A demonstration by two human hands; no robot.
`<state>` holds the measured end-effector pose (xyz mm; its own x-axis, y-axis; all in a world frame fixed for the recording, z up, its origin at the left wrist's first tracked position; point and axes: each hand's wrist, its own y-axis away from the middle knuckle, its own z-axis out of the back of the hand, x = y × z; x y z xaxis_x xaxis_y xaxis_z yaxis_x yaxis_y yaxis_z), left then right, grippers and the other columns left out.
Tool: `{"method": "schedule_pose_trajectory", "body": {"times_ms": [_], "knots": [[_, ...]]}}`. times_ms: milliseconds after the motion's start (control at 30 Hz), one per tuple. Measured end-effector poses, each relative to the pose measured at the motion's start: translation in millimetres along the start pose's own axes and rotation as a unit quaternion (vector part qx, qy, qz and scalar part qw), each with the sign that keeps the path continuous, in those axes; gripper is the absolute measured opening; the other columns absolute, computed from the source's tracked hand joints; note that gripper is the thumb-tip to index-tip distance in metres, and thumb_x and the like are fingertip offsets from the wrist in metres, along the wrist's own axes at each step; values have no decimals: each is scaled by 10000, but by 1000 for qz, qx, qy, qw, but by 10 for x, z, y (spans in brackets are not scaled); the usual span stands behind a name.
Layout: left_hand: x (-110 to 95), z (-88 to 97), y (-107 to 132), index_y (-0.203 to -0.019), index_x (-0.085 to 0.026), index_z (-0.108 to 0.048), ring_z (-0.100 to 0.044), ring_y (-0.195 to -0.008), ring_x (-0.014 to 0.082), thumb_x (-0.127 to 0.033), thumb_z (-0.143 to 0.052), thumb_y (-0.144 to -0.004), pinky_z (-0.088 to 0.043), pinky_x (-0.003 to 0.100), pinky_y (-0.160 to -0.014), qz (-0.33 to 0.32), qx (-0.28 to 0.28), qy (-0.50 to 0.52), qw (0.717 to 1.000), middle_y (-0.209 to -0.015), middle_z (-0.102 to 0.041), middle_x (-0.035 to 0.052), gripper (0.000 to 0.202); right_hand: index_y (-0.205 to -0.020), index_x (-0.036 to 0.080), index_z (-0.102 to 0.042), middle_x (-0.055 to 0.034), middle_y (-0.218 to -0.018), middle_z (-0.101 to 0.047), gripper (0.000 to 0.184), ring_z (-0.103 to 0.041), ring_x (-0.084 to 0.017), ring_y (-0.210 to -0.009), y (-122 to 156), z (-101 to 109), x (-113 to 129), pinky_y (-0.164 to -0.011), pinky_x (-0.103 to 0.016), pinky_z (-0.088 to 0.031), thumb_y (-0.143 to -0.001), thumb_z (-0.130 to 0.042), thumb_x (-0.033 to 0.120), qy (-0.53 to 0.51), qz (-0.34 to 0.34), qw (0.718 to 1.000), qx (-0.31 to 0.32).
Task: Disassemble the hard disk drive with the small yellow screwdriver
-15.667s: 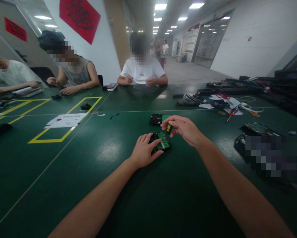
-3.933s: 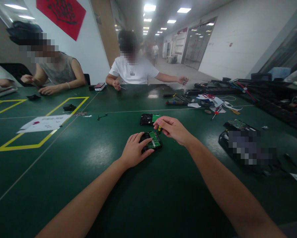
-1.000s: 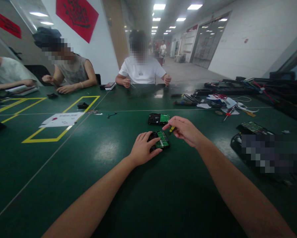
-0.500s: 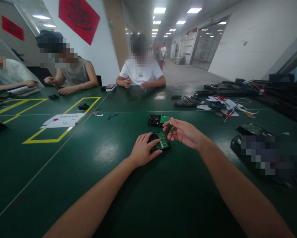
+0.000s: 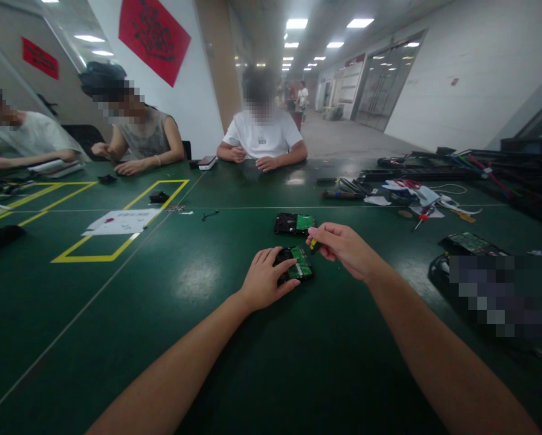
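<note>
On the green table lies a hard drive (image 5: pixel 303 263) with its green circuit board facing up. My left hand (image 5: pixel 269 277) grips it from the left, fingers over its dark part and thumb along the near edge. My right hand (image 5: pixel 343 246) pinches a small screwdriver (image 5: pixel 315 244) with a yellow and dark handle, just above the drive's far right corner. The screwdriver's tip is too small to make out. A second hard drive (image 5: pixel 293 223), also board side up, lies just beyond the first, untouched.
At right are a dark device with a circuit board (image 5: pixel 474 243), a red screwdriver (image 5: pixel 422 217), cables and dark frames (image 5: pixel 416 173). A white paper (image 5: pixel 121 222) lies inside yellow tape at left. Across the table sits a person in white (image 5: pixel 261 136); two more sit at left.
My right hand has turned slightly, and its fingers have closed more around the screwdriver. My left hand stays on the hard drive. The whole view has shifted a little.
</note>
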<state>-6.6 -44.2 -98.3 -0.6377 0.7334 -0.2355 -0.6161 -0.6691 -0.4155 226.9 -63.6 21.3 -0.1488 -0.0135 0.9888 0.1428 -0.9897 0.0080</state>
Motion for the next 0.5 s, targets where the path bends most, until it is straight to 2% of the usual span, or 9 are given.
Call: {"method": "schedule_pose_trajectory", "body": {"times_ms": [233, 333, 500], "knots": [[-21, 8, -7, -1443, -347, -626, -443, -1409, 362, -637, -594, -965, -376, 586, -1157, 7, 7, -1, 1000, -1559, -467, 112, 560, -868, 194, -652, -60, -876, -730, 327, -500, -91, -520, 23, -31, -43, -421, -231, -344, -882, -751, 505, 23, -30, 999, 28], [-27, 10, -7, -1436, -337, -633, -441, -1409, 361, -627, -600, -965, -371, 585, -1162, 6, 5, -3, 1000, -1554, -469, 116, 553, -886, 203, -640, -43, -895, -717, 333, -525, -90, -525, 41, -68, -21, -415, -229, -363, -894, -738, 521, 18, -13, 999, 28], [-39, 14, -10, -1422, -333, -643, -450, -1399, 367, -628, -609, -959, -383, 592, -1146, 11, 2, -8, 1000, -1543, -478, 122, 550, -863, 195, -646, -13, -801, -640, 389, -561, -99, -537, 40, -74, 25, -435, -242, -413, -911, -701, 577, -5, -10, 1000, 24]]}}
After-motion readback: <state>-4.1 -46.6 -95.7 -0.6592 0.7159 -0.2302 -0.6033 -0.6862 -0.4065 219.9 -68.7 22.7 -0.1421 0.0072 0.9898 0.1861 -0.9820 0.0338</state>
